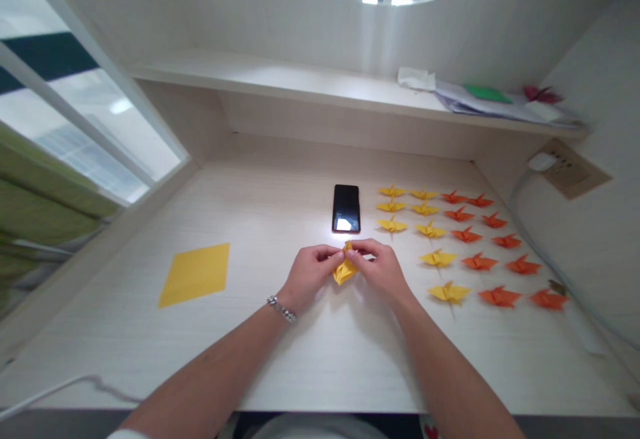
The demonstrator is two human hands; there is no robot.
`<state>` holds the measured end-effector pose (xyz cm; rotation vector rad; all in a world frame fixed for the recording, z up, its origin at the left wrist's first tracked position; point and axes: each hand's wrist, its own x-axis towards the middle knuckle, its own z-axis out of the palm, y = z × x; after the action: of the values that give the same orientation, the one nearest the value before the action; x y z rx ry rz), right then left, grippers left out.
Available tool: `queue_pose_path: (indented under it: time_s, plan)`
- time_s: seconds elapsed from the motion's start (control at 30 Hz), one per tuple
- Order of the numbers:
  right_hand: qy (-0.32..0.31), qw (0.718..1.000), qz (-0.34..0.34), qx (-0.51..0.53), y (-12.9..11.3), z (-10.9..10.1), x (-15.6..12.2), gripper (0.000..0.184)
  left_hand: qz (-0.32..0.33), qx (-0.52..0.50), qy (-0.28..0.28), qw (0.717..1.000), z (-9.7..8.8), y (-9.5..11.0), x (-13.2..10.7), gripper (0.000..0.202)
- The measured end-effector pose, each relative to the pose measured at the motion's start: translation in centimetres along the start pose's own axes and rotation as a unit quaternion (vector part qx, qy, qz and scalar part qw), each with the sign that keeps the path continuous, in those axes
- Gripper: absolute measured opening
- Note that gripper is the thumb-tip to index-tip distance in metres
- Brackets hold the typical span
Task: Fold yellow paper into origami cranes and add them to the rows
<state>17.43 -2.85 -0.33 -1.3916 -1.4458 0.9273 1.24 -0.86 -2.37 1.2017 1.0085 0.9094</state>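
Between my two hands is a partly folded piece of yellow origami paper [344, 272], held just above the desk. My left hand [311, 274] pinches its left side with thumb and forefinger, a chain bracelet [281, 308] on the wrist. My right hand [381, 267] grips the upper right side in the same way. The fingertips hide part of the folds. Just beyond my hands lies a dark phone [346, 208]. To the right stand rows of finished paper cranes, yellow ones [438, 258] nearer and orange ones [479, 262] farther right.
A flat yellow sheet [196, 275] rests on the desk at the left. Papers [480, 102] and a crumpled tissue [417, 79] are on the shelf [280, 86] behind. A cable [520, 216] runs from the wall socket [570, 167] down the right side. Another white cable [50, 396] crosses the front left.
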Motion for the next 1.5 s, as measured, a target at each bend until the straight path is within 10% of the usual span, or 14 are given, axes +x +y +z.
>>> queue_pose_path:
  time_s: [0.53, 1.5]
  plan:
    - [-0.024, 0.990, 0.068, 0.122, 1.3, 0.2, 0.2, 0.021, -0.036, -0.019, -0.018, 0.999, 0.0, 0.4, 0.1, 0.020]
    - [0.020, 0.998, 0.020, 0.049, 0.1, 0.2, 0.0, 0.018, -0.009, 0.050, -0.052, 0.997, 0.3, 0.9, -0.4, 0.029]
